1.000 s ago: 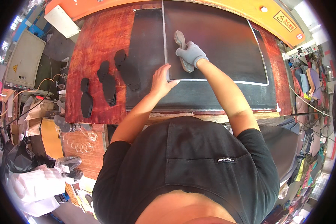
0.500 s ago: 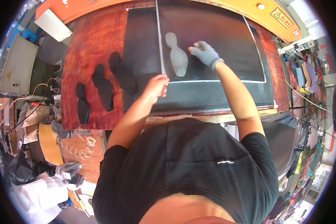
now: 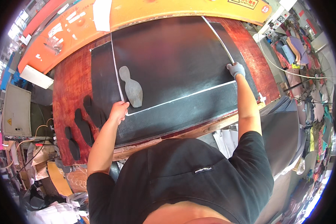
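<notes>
A large black sheet (image 3: 168, 63) with white edges lies across a wider black layer (image 3: 179, 112) on the red board. My bare left hand (image 3: 119, 112) has its fingers closed on the sheet's near left corner. My right hand (image 3: 235, 70), in a grey glove with bare fingertips, is closed at the near right corner. A grey sole-shaped piece (image 3: 133, 91) rests on the sheet just beyond my left hand. Left of that hand lie black sole-shaped pieces (image 3: 83, 127) in several groups; my left hand and forearm are close to the nearest group.
An orange machine beam (image 3: 138, 18) crosses the far side of the red board (image 3: 69, 82). A grey cabinet (image 3: 16, 108) stands at the left. Coloured material pieces (image 3: 293, 52) hang at the right, and a pale cable (image 3: 287, 74) loops there. White plastic bags (image 3: 54, 212) lie lower left.
My right hand has gone from beside the grey piece to the sheet's near right corner. My left hand stays at the near left corner. The whole view has shifted and tilted.
</notes>
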`<state>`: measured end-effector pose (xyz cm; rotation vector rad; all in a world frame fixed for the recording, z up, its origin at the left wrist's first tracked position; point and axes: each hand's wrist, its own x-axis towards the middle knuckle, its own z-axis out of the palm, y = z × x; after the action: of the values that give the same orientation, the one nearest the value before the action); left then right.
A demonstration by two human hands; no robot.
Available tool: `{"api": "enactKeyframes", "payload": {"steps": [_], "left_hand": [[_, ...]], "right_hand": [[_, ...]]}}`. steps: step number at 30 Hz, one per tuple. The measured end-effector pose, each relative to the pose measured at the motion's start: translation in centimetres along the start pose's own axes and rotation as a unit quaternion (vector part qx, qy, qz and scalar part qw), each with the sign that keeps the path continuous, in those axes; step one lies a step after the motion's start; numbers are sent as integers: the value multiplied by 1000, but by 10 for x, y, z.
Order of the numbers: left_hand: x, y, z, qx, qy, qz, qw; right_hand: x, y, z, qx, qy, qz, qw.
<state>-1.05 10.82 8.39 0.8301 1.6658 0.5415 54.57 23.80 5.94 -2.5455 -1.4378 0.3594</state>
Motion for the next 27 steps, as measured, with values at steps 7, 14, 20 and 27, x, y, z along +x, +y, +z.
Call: {"api": "enactKeyframes", "payload": {"steps": [7, 14, 20, 27], "left_hand": [[27, -20, 21, 23, 88, 19, 996], [35, -35, 23, 89, 158, 100, 978], [57, -26, 13, 182, 143, 118, 966], [40, -41, -3, 256, 131, 129, 949]], "right_hand": [[68, 35, 9, 112, -131, -18, 985], [94, 36, 27, 244, -111, -114, 957], [89, 34, 50, 113, 46, -124, 985], [61, 25, 53, 98, 13, -84, 992]]}}
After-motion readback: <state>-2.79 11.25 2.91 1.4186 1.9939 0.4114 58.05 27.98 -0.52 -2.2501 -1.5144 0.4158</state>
